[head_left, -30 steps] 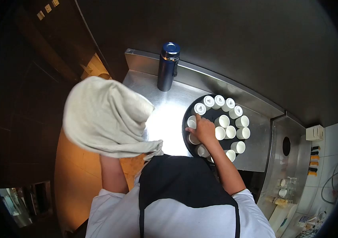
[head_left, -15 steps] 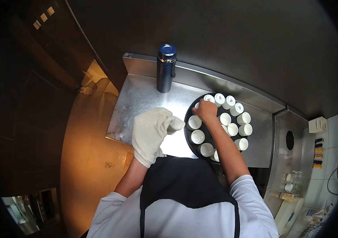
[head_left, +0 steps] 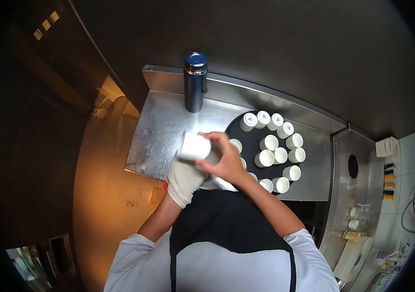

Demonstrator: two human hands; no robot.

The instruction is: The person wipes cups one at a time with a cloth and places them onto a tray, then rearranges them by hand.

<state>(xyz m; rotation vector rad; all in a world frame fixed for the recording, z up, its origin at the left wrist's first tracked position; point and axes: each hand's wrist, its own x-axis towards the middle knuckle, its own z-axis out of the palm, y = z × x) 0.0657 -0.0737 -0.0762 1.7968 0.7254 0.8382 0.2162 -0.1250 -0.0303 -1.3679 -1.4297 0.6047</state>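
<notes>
My right hand (head_left: pixel 223 158) grips a white cup (head_left: pixel 195 146) between thumb and fingers, in front of my chest over the counter. The cup is tilted and slightly blurred. Right behind and below it is my left hand (head_left: pixel 184 177), in a whitish cloth glove; its fingers are mostly hidden by the cup. To the right, a round black tray (head_left: pixel 246 143) carries several more white cups. Those along its far edge stand upside down with dark marks on their bases (head_left: pixel 263 118); others, such as a middle cup (head_left: pixel 269 142), stand mouth up.
A dark blue flask (head_left: pixel 194 87) stands at the back of the steel counter (head_left: pixel 161 121), by its raised rear edge. To the right is a steel surface with a dark round hole (head_left: pixel 353 166). Knives with yellow-and-black handles (head_left: pixel 388 182) hang on the tiled wall.
My right hand has come from the tray's far left edge to my left hand, bringing a white cup. The cup at that edge is gone from the tray.
</notes>
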